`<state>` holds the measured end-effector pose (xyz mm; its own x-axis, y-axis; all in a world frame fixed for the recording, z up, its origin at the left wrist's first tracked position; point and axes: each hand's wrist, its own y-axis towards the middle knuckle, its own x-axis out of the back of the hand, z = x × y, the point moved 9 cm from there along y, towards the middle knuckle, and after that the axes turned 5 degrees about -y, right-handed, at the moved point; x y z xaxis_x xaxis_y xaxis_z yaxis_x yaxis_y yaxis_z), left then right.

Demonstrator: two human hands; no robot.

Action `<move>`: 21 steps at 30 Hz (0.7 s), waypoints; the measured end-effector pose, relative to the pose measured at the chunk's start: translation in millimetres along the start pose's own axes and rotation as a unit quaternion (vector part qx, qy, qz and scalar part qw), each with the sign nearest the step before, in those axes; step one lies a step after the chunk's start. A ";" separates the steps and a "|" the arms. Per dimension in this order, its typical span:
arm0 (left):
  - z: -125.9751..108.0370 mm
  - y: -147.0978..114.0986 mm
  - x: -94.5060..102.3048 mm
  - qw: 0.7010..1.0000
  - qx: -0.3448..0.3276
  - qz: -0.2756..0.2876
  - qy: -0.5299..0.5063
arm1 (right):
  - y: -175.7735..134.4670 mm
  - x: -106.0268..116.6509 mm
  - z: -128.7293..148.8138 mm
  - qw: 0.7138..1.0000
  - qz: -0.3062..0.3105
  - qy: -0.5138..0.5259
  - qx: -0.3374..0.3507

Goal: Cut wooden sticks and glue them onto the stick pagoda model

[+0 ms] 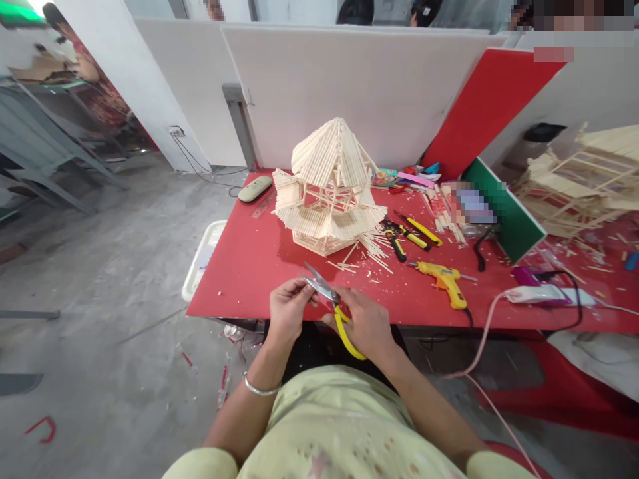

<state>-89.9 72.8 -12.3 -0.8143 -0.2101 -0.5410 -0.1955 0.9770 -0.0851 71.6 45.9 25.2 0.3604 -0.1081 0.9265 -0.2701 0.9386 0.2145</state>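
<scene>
My right hand point(367, 322) is wrapped round the yellow handles of a pair of scissors point(343, 332), whose blades are parted and point up and left. Close to the blade tips, my left hand point(288, 307) is closed in a pinch; whatever lies between its fingers is too small to make out. Just beyond both hands, a pavilion model of thin wooden sticks point(329, 219) stands on the red table point(239, 266). It has a pointed roof and a flared lower roof. Loose wooden sticks point(375, 249) lie at its right foot.
A yellow glue gun point(444, 279), pliers point(412, 236) and a yellow cutter point(423, 229) lie to the right. A pale computer mouse point(255, 189) rests at the left edge. Farther right are a green board point(504, 213), a white power strip point(536, 295) and another stick model point(574, 179).
</scene>
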 end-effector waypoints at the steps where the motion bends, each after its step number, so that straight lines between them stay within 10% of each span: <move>1: -0.5 -0.2 -0.6 1.000 0.001 0.002 0.002 | -0.1 -0.2 0.2 1.000 0.002 0.000 -0.002; 21: 1.1 -3.4 1.9 0.999 0.025 -0.029 -0.037 | 1.9 -13.8 -26.8 0.996 0.021 -0.060 -0.069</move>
<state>-90.2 69.0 -14.0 -0.7589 -0.2649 -0.5948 -0.2121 0.9642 -0.1588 90.0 58.0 4.6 0.2403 -0.0988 0.9657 -0.1550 0.9781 0.1386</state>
